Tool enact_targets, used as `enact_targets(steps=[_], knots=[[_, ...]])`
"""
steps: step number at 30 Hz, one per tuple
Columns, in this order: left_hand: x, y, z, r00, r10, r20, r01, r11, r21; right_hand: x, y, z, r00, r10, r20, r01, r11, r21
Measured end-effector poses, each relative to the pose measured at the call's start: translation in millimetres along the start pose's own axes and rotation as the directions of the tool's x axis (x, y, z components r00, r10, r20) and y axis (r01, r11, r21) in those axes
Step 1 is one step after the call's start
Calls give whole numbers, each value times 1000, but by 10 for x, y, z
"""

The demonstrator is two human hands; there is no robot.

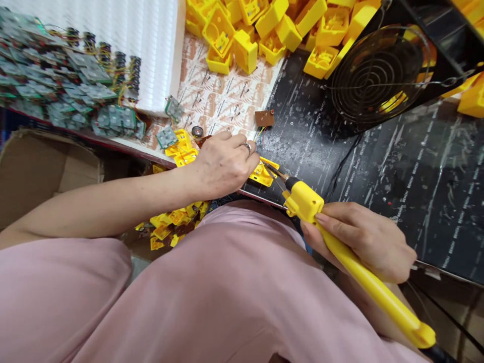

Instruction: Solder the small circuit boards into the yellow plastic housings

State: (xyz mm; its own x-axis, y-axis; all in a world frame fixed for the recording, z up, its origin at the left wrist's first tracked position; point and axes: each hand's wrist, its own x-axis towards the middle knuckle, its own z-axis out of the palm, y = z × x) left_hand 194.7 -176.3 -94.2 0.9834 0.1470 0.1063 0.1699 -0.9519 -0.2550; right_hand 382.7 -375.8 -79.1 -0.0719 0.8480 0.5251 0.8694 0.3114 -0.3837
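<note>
My right hand (370, 244) grips a yellow soldering iron (366, 280) with its fingers around the handle. The iron's dark tip points left and down, over a small yellow plastic case (261, 176) at the bench's front edge. My left hand (227, 164), a ring on one finger, is closed with bent fingers at the left side of this case; its fingertips are hidden beneath. Behind the case lies a brown circuit board (264, 118) with thin wires leading toward it. Another yellow case part (182, 147) and a small round black part (197, 131) are beside my left wrist.
A black fan (378, 75) stands at the back right. Yellow cases (245, 50) are heaped at the back. Green circuit boards (91, 91) pile up on the left by white foam sheet (151, 50). Below the edge are more yellow parts (177, 219) and a cardboard box (49, 166).
</note>
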Motion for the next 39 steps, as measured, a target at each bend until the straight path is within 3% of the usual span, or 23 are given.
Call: enact_targets(steps=[5,12,20,25,34,39], knots=[[69,14,-78,997,20,71,-21,1000,14,-115,32,25,999,-29,22,29,1000,1],[110,4,-114,991,3,132,8,997,-77,-237,21,-92,972,216,-92,-205,971,121],[152,4,-178,977,11,212,4,998,-69,-316,129,38,960,182,-213,-155,978,137],[156,-15,-180,972,30,234,-21,999,-42,-341,165,17,965,155,-212,-142,987,75],[102,-30,-129,984,64,166,-63,998,-8,-314,148,36,971,155,-184,-146,987,62],[68,-61,-136,994,59,91,-58,998,-9,-310,113,25,981,160,-106,-157,987,41]])
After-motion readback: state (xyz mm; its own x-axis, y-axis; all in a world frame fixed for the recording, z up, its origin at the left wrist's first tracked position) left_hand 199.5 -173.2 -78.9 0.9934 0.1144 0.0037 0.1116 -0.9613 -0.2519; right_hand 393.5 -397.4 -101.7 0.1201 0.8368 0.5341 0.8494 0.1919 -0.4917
